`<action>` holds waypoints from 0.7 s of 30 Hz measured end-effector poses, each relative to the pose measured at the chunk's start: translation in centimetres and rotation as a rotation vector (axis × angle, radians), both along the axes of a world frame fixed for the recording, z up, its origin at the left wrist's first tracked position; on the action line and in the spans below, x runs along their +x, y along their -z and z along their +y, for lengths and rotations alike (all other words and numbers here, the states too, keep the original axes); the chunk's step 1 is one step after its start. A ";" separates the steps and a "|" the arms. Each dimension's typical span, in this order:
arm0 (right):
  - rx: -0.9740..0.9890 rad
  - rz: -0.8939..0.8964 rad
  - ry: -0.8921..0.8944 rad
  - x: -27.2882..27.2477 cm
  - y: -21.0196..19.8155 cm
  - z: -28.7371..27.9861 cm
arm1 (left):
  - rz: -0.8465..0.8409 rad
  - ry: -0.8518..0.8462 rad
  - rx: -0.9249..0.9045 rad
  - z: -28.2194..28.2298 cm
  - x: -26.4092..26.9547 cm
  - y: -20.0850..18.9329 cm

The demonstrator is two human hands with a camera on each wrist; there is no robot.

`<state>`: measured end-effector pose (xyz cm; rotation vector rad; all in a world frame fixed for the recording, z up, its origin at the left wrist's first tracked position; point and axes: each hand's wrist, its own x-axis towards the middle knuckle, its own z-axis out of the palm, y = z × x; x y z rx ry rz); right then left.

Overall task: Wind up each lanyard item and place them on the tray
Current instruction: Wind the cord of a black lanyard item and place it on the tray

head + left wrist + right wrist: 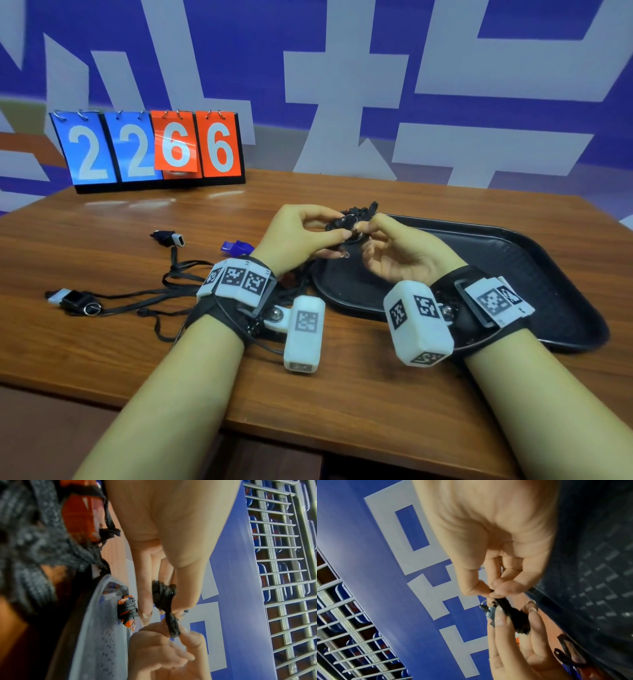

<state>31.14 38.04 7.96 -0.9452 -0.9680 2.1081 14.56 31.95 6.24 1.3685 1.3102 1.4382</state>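
My L hand [301, 236] and R hand [394, 246] meet raised, palms facing each other. L thumb and forefinger pinch the cord bundle [346, 222]; R thumb and forefinger pinch its other end, remaining fingers loosely curled. Forearms both angled inward, wrists strapped.

Black wound lanyard bundle [346, 224] held above black tray [513, 260]; loose lanyards [144, 294] on table.
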 end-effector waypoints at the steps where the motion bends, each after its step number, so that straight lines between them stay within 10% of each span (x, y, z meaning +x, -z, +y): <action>1: -0.006 0.016 -0.016 0.1 -0.1 0.0 | -0.010 0.002 -0.002 0.0 0.0 0.0; 10: -0.059 0.313 -0.181 1.2 -0.6 -0.5 | -0.147 0.035 -0.044 -0.2 -0.1 -0.3; 21: -0.218 0.251 -0.148 0.9 -0.7 -0.4 | -0.091 0.070 -0.034 -0.3 -0.3 -0.3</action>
